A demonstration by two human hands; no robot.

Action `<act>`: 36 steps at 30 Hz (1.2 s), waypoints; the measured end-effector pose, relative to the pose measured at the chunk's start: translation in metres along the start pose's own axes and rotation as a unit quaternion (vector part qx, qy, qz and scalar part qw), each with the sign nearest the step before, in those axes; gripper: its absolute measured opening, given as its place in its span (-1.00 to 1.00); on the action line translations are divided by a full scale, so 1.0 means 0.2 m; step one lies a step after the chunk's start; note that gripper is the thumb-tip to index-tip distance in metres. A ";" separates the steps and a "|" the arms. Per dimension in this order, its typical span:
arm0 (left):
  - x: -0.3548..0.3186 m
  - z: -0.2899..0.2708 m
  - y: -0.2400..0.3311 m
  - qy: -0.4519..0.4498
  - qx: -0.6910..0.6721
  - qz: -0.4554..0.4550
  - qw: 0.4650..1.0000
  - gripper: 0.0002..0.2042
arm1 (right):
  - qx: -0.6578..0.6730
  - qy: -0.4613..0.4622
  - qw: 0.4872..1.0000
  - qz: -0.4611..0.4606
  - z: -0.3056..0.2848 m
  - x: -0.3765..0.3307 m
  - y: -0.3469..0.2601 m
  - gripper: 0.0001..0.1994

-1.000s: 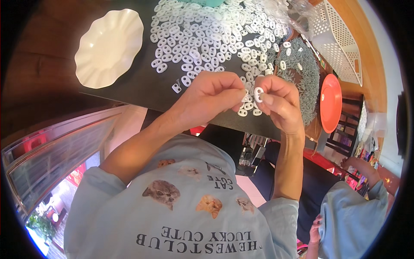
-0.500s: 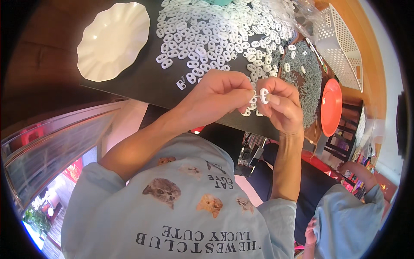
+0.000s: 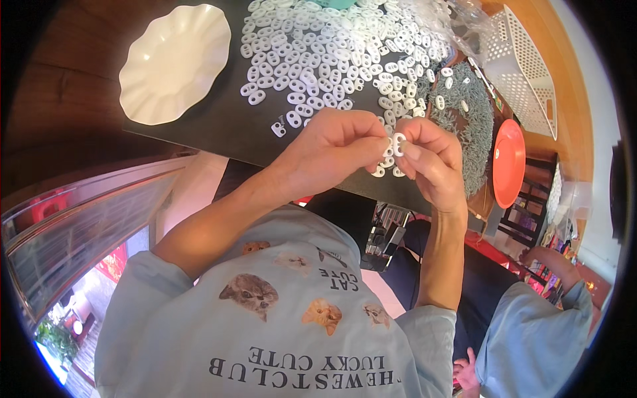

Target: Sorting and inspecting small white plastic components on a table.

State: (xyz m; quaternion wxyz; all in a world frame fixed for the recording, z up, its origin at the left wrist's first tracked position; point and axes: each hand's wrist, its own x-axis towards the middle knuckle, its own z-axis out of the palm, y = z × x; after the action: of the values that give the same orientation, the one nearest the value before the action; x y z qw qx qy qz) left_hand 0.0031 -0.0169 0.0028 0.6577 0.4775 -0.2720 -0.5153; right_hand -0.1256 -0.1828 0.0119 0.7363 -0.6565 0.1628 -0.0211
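Above the near edge of the dark table, my two hands meet with their fingertips almost touching. My right hand (image 3: 434, 159) is closed in a pinch on a white cord lock piece (image 3: 399, 144), a small oval with two holes. My left hand (image 3: 338, 142) pinches another small white part right beside it; thumb and fingers mostly cover that part. Behind and below my fingertips lie more white cord lock pieces (image 3: 398, 172). A large spread of the same white ovals (image 3: 318, 60) covers the table beyond my hands. One loose piece with a metal spring (image 3: 278, 129) lies apart, left of my left hand.
At the table's left corner sits a cream scalloped dish (image 3: 169, 66). To the right are a grey fluffy mat (image 3: 479, 132), a red oval plate (image 3: 509, 164) and a white perforated basket (image 3: 521, 73). Another person's blue sleeve (image 3: 531, 338) and hand (image 3: 467, 371) show at lower right.
My right hand has moved slightly left, bringing its white piece up against the part in my left hand. The spring visible between them earlier no longer shows. The other person's hand has shifted.
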 end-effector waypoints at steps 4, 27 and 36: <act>0.00 -0.01 -0.04 0.010 0.000 0.008 1.000 -0.83 | -0.020 -0.003 0.999 -0.028 0.01 0.00 0.01 -0.79; -0.03 0.03 -0.10 0.065 -0.128 -0.023 0.989 -0.81 | -0.422 0.064 0.879 -0.214 0.12 -0.03 -0.04 -0.74; 0.01 0.00 -0.04 0.016 0.015 -0.047 0.999 -0.84 | -0.481 0.043 0.831 -0.275 0.10 -0.06 -0.06 -0.70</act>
State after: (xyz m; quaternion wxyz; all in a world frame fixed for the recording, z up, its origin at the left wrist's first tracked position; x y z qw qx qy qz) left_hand -0.0003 -0.0183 -0.0047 0.6296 0.5078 -0.2463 -0.5339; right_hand -0.1292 -0.1626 0.0283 0.2833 -0.9438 -0.0034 -0.1705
